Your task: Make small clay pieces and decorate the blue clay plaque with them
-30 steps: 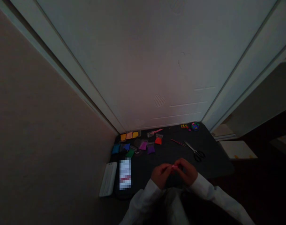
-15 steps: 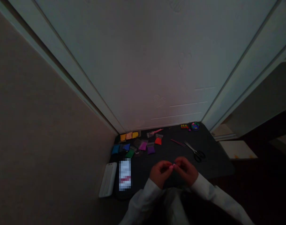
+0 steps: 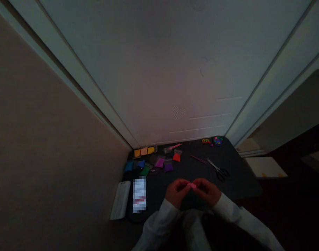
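A small pink piece [image 3: 192, 185] is held between the fingertips of the left hand [image 3: 177, 192] and the right hand [image 3: 207, 191], above the near part of a dark table [image 3: 238, 181]. Both hands are nearly closed, with thumbs and forefingers pinched together on the piece and the other fingers curled; its exact shape is hidden by the fingers. White sleeves are worn on both arms.

On the tabletop, small bags of coloured material are spread to the left: yellow and peach packets [image 3: 144, 151] in a row at the back edge, and blue, green, pink and purple bags [image 3: 168, 166] in front of them. A red bag [image 3: 176, 157] is placed farther right, just beside a clear bag with pink sticks [image 3: 173, 147]. Beyond the right hand, black-handled scissors [image 3: 217, 169] are laid with the blades open slightly, near a thin pink tool [image 3: 198, 159]. A yellow-dotted red item [image 3: 205, 141] and a round blue multicoloured item [image 3: 217, 141] are set at the far right corner.

A bright, pixelated rectangle [image 3: 139, 194] is seen at the left, beside a white slab [image 3: 120, 200]. The table is backed by a pale panel [image 3: 159, 80] marked with heart outlines, and the room is dimly lit.
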`<state>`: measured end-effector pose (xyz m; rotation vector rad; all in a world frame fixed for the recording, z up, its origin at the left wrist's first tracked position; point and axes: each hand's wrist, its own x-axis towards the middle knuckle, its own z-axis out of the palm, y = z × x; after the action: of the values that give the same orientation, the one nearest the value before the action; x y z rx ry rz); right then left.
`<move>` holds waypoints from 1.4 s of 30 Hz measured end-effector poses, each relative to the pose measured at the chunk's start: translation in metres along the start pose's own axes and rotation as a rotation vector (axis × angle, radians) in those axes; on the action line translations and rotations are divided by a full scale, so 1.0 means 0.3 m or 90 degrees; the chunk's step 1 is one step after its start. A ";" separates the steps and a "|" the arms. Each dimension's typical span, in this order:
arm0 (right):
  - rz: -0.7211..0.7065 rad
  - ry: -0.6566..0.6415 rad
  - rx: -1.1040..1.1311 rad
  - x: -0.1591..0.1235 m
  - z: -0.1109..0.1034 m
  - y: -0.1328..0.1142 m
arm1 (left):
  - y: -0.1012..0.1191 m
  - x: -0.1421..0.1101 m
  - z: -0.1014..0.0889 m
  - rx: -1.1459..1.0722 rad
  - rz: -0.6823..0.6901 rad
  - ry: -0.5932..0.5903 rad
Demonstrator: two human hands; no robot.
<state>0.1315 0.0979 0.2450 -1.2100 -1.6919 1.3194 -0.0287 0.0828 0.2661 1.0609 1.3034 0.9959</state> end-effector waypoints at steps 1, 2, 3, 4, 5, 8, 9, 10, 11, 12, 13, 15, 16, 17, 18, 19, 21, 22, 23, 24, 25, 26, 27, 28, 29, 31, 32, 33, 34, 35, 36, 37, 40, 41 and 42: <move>0.001 0.001 -0.006 0.001 -0.001 -0.003 | -0.001 0.001 0.000 0.001 -0.002 -0.004; 0.002 0.003 -0.013 0.002 -0.002 -0.008 | -0.003 0.002 0.001 0.003 -0.003 -0.007; 0.002 0.004 -0.020 0.003 -0.002 -0.013 | -0.004 0.003 0.001 0.004 -0.004 -0.009; 0.001 0.006 -0.027 0.003 -0.002 -0.019 | -0.005 0.005 0.001 0.007 -0.005 -0.010; 0.000 0.008 -0.033 0.004 -0.002 -0.024 | -0.006 0.005 0.002 0.009 -0.005 -0.011; -0.008 0.014 -0.048 0.003 -0.001 -0.036 | -0.007 0.006 0.003 0.018 -0.011 -0.014; -0.013 0.016 -0.053 0.003 -0.001 -0.037 | -0.007 0.005 0.004 0.021 -0.013 -0.016; -0.018 0.019 -0.057 0.003 0.000 -0.038 | -0.008 0.005 0.004 0.025 -0.014 -0.017; -0.024 0.022 -0.061 0.003 0.000 -0.037 | -0.008 0.005 0.005 0.029 -0.016 -0.018; -0.031 0.026 -0.064 0.005 0.000 -0.037 | -0.008 0.005 0.005 0.033 -0.016 -0.020; -0.039 0.030 -0.068 0.006 0.000 -0.036 | -0.008 0.005 0.005 0.038 -0.016 -0.021; -0.065 0.036 -0.072 0.011 -0.001 -0.036 | -0.003 0.006 0.005 0.047 -0.014 -0.029; -0.083 0.039 -0.074 0.014 -0.001 -0.037 | 0.001 0.007 0.005 0.051 -0.011 -0.035; -0.101 0.042 -0.074 0.016 0.000 -0.039 | 0.007 0.006 0.005 0.054 -0.008 -0.042; -0.120 0.046 -0.073 0.018 0.001 -0.040 | 0.013 0.006 0.006 0.055 -0.005 -0.050; -0.136 0.051 -0.071 0.020 0.002 -0.041 | 0.020 0.005 0.008 0.055 -0.003 -0.057; -0.158 0.062 -0.068 0.023 0.005 -0.042 | 0.032 0.001 0.013 0.052 -0.004 -0.069; -0.164 0.067 -0.067 0.024 0.007 -0.040 | 0.036 -0.001 0.016 0.050 -0.006 -0.073; -0.167 0.073 -0.067 0.025 0.008 -0.038 | 0.039 -0.002 0.019 0.046 -0.008 -0.074; -0.167 0.077 -0.068 0.026 0.009 -0.035 | 0.040 -0.004 0.020 0.043 -0.012 -0.075; -0.165 0.081 -0.069 0.026 0.010 -0.033 | 0.039 -0.006 0.021 0.039 -0.016 -0.075; -0.160 0.084 -0.070 0.027 0.010 -0.031 | 0.038 -0.007 0.021 0.034 -0.019 -0.075; -0.154 0.087 -0.071 0.027 0.010 -0.030 | 0.036 -0.007 0.019 0.029 -0.023 -0.075; -0.147 0.090 -0.073 0.026 0.010 -0.029 | 0.034 -0.007 0.017 0.023 -0.027 -0.075; -0.138 0.092 -0.074 0.026 0.010 -0.029 | 0.032 -0.006 0.014 0.016 -0.032 -0.076; -0.125 0.093 -0.076 0.024 0.009 -0.028 | 0.027 -0.002 0.007 0.001 -0.045 -0.081; -0.120 0.091 -0.077 0.023 0.009 -0.028 | 0.024 0.000 0.004 -0.008 -0.053 -0.086; -0.117 0.088 -0.079 0.022 0.009 -0.026 | 0.021 0.003 0.001 -0.017 -0.061 -0.093; -0.116 0.084 -0.080 0.020 0.009 -0.024 | 0.018 0.005 -0.002 -0.027 -0.070 -0.100; -0.116 0.080 -0.082 0.019 0.009 -0.022 | 0.015 0.007 -0.005 -0.036 -0.079 -0.108; -0.118 0.075 -0.083 0.018 0.010 -0.018 | 0.011 0.009 -0.007 -0.046 -0.088 -0.117; -0.121 0.069 -0.085 0.017 0.011 -0.015 | 0.008 0.010 -0.010 -0.055 -0.098 -0.126; -0.141 0.051 -0.097 0.013 0.013 -0.009 | -0.001 0.012 -0.019 -0.076 -0.123 -0.150; -0.150 0.044 -0.101 0.012 0.013 -0.008 | -0.004 0.012 -0.022 -0.081 -0.129 -0.155; -0.156 0.037 -0.104 0.011 0.013 -0.008 | -0.006 0.012 -0.025 -0.084 -0.132 -0.157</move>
<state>0.1262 0.0996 0.2462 -1.0781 -1.8679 1.0069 -0.0362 0.0862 0.2635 0.8959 1.1052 0.7582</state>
